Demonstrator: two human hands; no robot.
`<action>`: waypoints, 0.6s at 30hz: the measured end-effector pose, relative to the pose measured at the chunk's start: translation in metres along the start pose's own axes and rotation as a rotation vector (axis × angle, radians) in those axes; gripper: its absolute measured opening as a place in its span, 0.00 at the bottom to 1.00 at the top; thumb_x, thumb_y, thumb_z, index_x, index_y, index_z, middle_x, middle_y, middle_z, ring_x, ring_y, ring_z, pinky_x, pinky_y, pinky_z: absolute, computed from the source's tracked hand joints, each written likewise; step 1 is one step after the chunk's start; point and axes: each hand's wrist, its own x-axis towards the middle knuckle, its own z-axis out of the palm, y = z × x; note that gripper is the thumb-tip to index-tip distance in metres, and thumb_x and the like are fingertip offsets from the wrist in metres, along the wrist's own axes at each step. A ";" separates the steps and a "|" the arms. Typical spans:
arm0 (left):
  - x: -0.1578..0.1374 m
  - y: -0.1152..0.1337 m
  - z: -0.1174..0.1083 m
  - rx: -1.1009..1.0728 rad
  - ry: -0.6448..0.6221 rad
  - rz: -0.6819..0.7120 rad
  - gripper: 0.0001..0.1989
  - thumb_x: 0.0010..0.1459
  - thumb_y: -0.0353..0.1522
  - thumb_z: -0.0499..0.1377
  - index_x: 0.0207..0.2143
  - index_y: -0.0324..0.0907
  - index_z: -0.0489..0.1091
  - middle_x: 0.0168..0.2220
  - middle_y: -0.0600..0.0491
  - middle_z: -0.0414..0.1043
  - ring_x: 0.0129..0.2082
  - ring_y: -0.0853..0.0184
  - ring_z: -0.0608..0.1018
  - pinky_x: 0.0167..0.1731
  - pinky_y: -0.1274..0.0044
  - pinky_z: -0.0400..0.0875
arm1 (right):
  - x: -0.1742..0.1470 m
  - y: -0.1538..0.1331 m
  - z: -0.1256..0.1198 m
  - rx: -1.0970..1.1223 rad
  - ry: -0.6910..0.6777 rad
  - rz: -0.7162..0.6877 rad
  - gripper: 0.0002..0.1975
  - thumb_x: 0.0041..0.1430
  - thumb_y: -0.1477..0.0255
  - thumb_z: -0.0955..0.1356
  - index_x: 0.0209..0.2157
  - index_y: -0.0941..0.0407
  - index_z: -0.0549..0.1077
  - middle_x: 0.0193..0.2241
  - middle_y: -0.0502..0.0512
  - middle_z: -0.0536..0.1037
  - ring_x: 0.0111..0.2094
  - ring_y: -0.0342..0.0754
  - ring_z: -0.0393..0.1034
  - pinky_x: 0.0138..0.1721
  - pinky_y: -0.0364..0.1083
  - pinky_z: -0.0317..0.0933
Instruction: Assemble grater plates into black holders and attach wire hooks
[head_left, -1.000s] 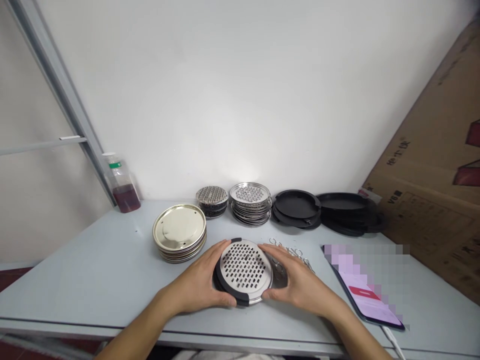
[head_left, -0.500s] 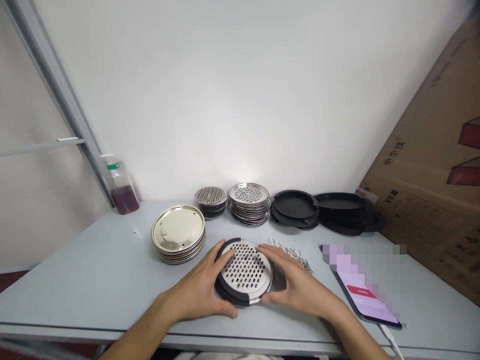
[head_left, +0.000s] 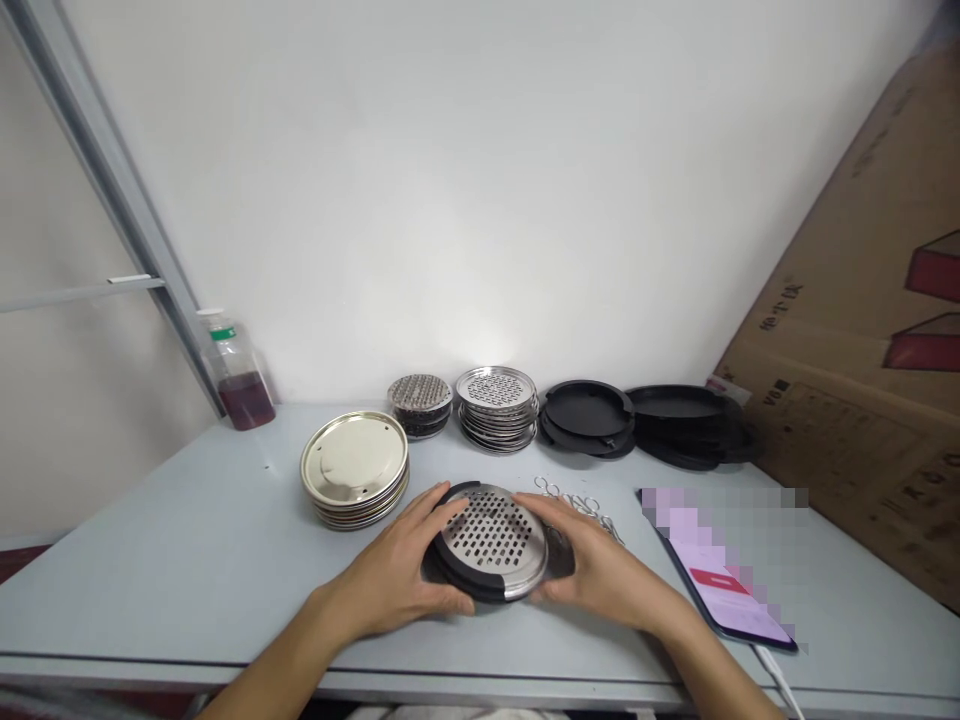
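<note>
Between my two hands is a round slotted metal disc point(head_left: 493, 532), bordered along its left side by a thick black rim point(head_left: 461, 570). My left hand point(head_left: 401, 560) curves around the black-rimmed side, its fingertips at the far edge and the thumb near the front. On the bare metal side, my right hand point(head_left: 589, 565) grips with fingertips on the top edge and thumb low at the front. Small metal wire rings or clips point(head_left: 581, 502) lie just behind my right hand. What is beneath the disc is hidden.
Left is a stack of gold-coloured lids point(head_left: 354, 460). Behind stand rough grater discs point(head_left: 420, 395), slotted metal discs point(head_left: 496, 390) and black round trays point(head_left: 589, 410), with more black trays point(head_left: 679, 402) beside them. A phone point(head_left: 720, 580), a bottle point(head_left: 244, 385) and a cardboard box point(head_left: 855, 400) flank the table.
The slotted disc has tilted and turned slightly between my hands, its black rim shifting a little toward the front. Both hands stay around it. The view has moved very slightly.
</note>
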 end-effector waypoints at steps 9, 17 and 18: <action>-0.003 0.005 -0.005 -0.274 0.140 0.104 0.28 0.67 0.44 0.52 0.65 0.48 0.55 0.56 0.48 0.72 0.55 0.58 0.74 0.57 0.68 0.63 | 0.003 -0.003 -0.001 0.191 0.335 0.110 0.20 0.60 0.63 0.69 0.53 0.52 0.72 0.48 0.59 0.78 0.51 0.58 0.72 0.53 0.55 0.67; -0.003 0.003 -0.003 -0.248 0.305 0.106 0.21 0.69 0.39 0.48 0.62 0.45 0.59 0.53 0.49 0.73 0.51 0.61 0.75 0.50 0.74 0.67 | 0.004 0.004 0.006 0.274 0.295 -0.014 0.27 0.63 0.67 0.68 0.62 0.47 0.61 0.59 0.57 0.70 0.53 0.54 0.71 0.56 0.55 0.66; -0.003 0.002 -0.002 -0.244 0.317 0.120 0.20 0.69 0.38 0.48 0.61 0.45 0.60 0.53 0.49 0.73 0.50 0.62 0.75 0.50 0.74 0.67 | 0.004 0.003 0.006 0.281 0.290 -0.030 0.28 0.63 0.68 0.68 0.63 0.46 0.60 0.60 0.56 0.69 0.54 0.53 0.71 0.57 0.55 0.65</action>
